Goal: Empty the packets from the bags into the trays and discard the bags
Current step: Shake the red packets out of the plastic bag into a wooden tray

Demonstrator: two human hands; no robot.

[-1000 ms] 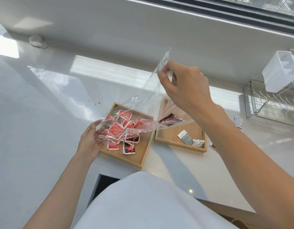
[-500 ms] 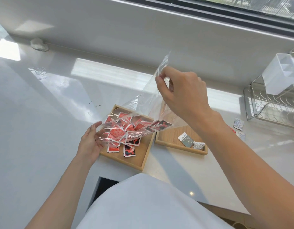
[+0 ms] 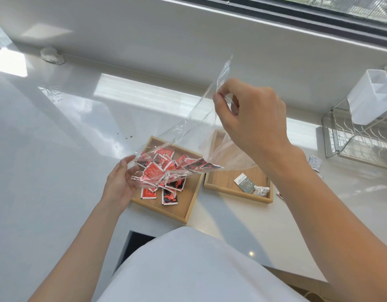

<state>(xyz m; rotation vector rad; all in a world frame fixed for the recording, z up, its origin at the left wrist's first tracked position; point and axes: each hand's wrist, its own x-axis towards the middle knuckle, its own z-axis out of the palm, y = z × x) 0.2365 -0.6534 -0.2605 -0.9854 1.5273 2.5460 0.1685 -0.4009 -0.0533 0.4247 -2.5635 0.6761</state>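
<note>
— Now, what does this figure show?

— A tilted pour. I have the right hand (image 3: 251,118) raised, thumb and forefinger pinching the top corner of the clear plastic bag (image 3: 194,127), so the film slopes down to the left hand (image 3: 119,184). That hand lies against the bag's low end with its fingers fairly straight. Whether it pinches the film I cannot tell. The small square red-and-black packets (image 3: 153,171) are partly bunched in the low end of the bag and partly loose in the left square light-wood tray (image 3: 186,194) directly beneath.

— And the hazards?

— Three, in my judgement. First, the outermost packet (image 3: 201,165) lies in the bag's right fold, about over the tray's right rim. A shake could drop it onto the white desk (image 3: 57,149) or into the right light-wood tray (image 3: 223,179), which holds a grey sachet (image 3: 244,183) and a crumpled wrapper (image 3: 261,190). Second, thin film clings, so packets may stick inside and go out with the discarded bag. Third, the pinch covers little film, and a slip would collapse the bag and scatter its load.
</note>
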